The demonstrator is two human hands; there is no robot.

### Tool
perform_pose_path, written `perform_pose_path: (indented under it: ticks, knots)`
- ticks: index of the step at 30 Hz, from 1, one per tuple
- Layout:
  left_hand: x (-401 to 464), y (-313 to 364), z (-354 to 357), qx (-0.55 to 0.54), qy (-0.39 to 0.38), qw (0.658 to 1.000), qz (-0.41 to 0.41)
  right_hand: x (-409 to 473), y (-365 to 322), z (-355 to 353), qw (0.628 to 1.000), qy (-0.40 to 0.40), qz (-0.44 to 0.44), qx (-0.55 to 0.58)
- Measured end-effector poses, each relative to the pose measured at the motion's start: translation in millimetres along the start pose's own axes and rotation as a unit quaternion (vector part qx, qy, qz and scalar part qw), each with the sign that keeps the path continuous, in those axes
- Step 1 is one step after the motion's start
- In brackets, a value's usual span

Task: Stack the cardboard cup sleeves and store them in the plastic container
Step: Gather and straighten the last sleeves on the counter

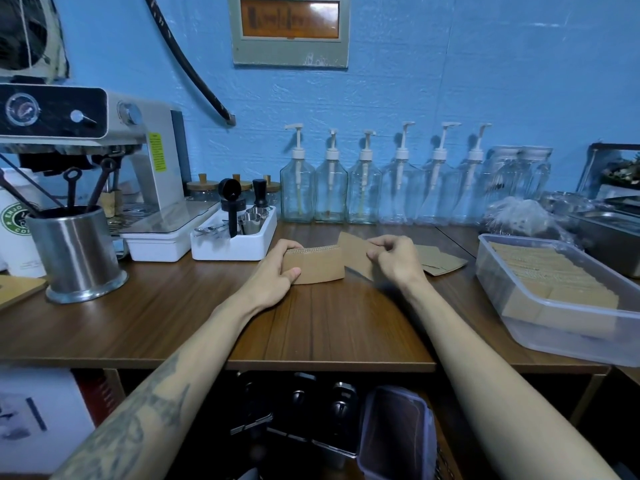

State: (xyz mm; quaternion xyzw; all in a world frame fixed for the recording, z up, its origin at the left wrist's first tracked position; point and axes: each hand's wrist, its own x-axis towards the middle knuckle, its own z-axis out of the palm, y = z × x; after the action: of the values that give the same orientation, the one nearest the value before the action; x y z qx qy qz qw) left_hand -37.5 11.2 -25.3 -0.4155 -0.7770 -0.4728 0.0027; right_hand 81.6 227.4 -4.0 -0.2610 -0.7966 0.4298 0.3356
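A small stack of flattened brown corrugated cardboard cup sleeves [317,263] is gripped by the left hand [281,263], thumb on the near face and fingers curled over the ribbed top edge; the stack is held on edge on the brown wood-grain tabletop [194,320]. Just to its right, a single flat brown cardboard sleeve [354,254] is pinched by the right hand [394,259] between thumb and curled fingers; its lower part is hidden behind the hand and the stack. A few more loose flat cardboard sleeves [438,261] are seen lying on the table beyond the right hand, partly covered by it.

At the right, a clear rectangular plastic container [540,306] is set on the table, well apart from the hands, its far corner cut off by the frame edge. Rows of brown sleeves are packed inside it, blurred through the cloudy wall.

Against the rough blue painted wall, a row of clear square pump bottles with white dispensers [367,188] is lined up. To the left are a white tray of small metal tools [233,235], a round brushed-steel utensil holder [78,254] and a cream espresso machine [104,133], partly cut off. The items on the dark shelf below the table are too dim to be made out.
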Motion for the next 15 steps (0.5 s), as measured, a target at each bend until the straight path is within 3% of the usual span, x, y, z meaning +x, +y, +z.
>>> perform_pose_path:
  ticks: [4, 9, 12, 15]
  knots:
    - [1, 0, 1, 0.003, -0.001, 1.000, -0.004, -7, -7, -8, 0.989, 0.038, 0.018, 0.141]
    - [2, 1, 1, -0.006, -0.014, 1.000, -0.013, -22, -15, -13, 0.950, -0.055, -0.032, 0.307]
    - [4, -1, 2, -0.008, -0.019, 0.999, -0.035, -27, -18, -3, 0.964, -0.092, -0.061, 0.241]
    - [3, 1, 2, -0.023, -0.026, 0.998, -0.047, -18, -10, 9, 0.990, -0.044, -0.063, 0.115]
